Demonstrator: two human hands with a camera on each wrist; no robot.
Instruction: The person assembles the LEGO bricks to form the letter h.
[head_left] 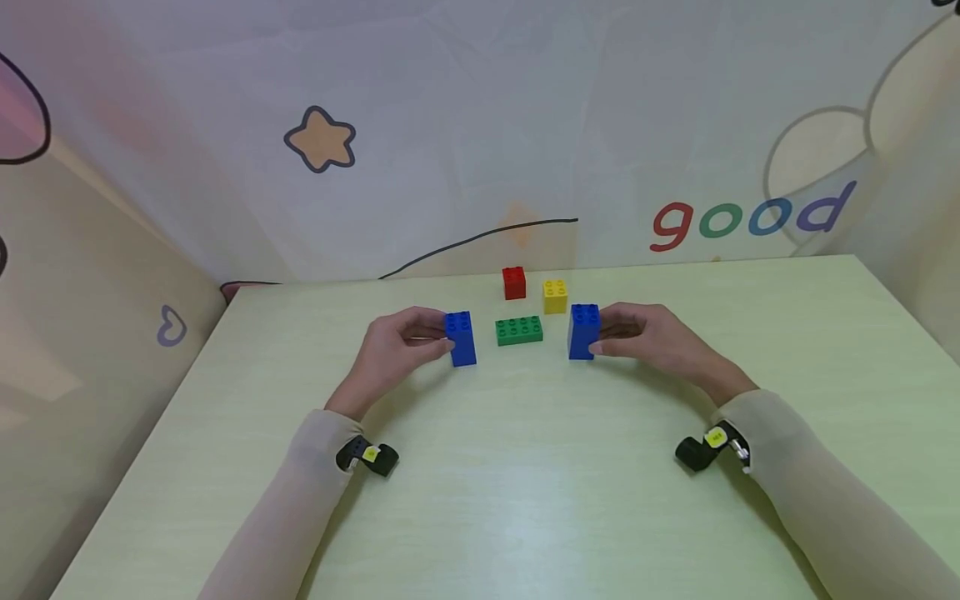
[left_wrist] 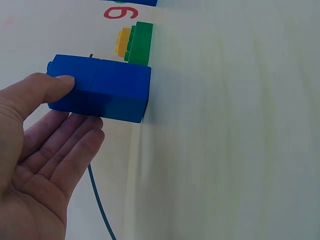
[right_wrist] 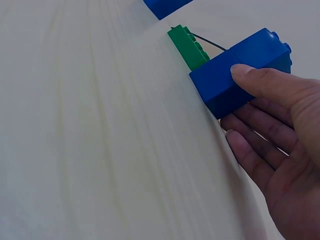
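Two blue brick stacks, each two bricks tall, stand upright on the pale green table [head_left: 525,500]. My left hand [head_left: 431,340] pinches the left blue stack [head_left: 461,337] from its left side. In the left wrist view the thumb [left_wrist: 55,85] lies on the stack [left_wrist: 107,90], with the fingers straight along its other face. My right hand [head_left: 609,339] pinches the right blue stack [head_left: 583,331] from its right side. The right wrist view shows the thumb [right_wrist: 260,77] on that stack [right_wrist: 225,82]. A flat green brick [head_left: 519,330] lies between the two stacks.
A red brick [head_left: 513,282] and a yellow brick [head_left: 555,296] stand behind the green one near the table's far edge. A printed cloth backdrop [head_left: 480,125] hangs right behind the table and along its left side. Black bands sit on both wrists.
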